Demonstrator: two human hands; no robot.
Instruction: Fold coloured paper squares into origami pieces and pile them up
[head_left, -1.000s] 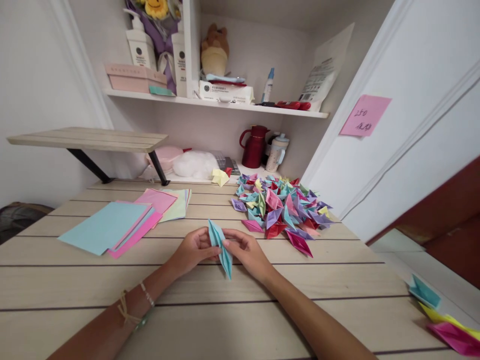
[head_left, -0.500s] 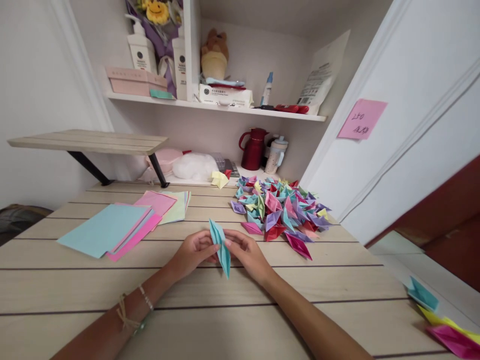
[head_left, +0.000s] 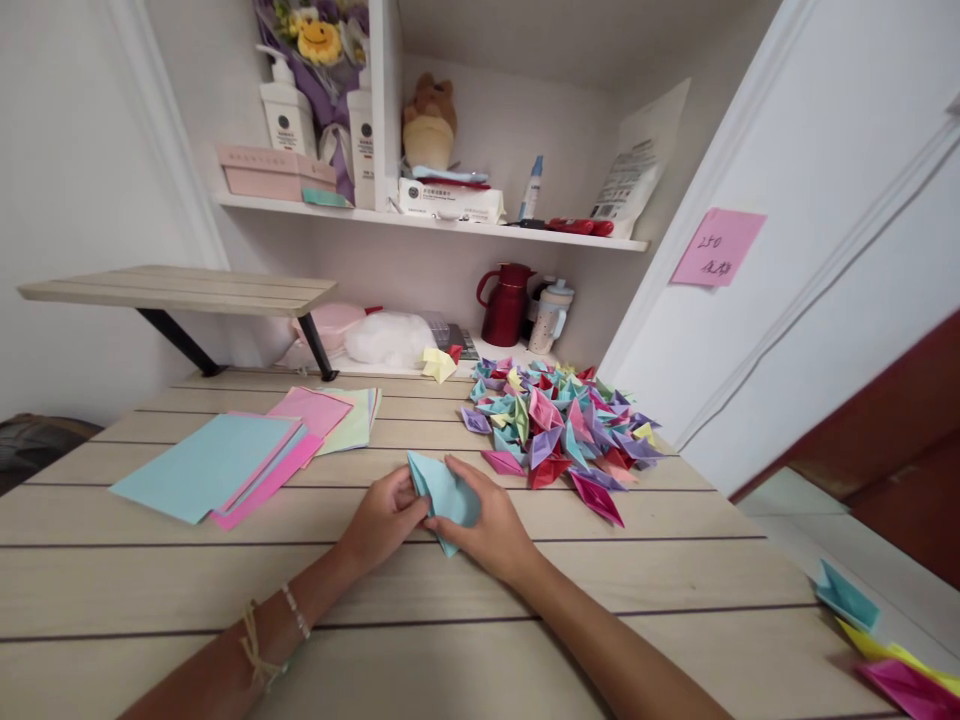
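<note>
Both left hand (head_left: 386, 515), at nine o'clock, and right hand (head_left: 489, 518), at three, grasp blue paper (head_left: 450, 488) over the table (head_left: 420, 640), presumably steadying its folds. Sheets (head_left: 214, 460) lie at ten, boats (head_left: 546, 408) toward two, seemingly sorted apart.

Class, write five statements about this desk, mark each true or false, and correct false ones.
1. The left hand and right hand both hold folded blue paper. True.
2. The red jug stands on the white shelf. False: it stands below that shelf.
3. A pink note with handwriting is stuck up at the right. True.
4. The paper heap lies left of the hands. False: it lies farther off, towards the right.
5. A light blue sheet tops the flat paper stack. True.
</note>
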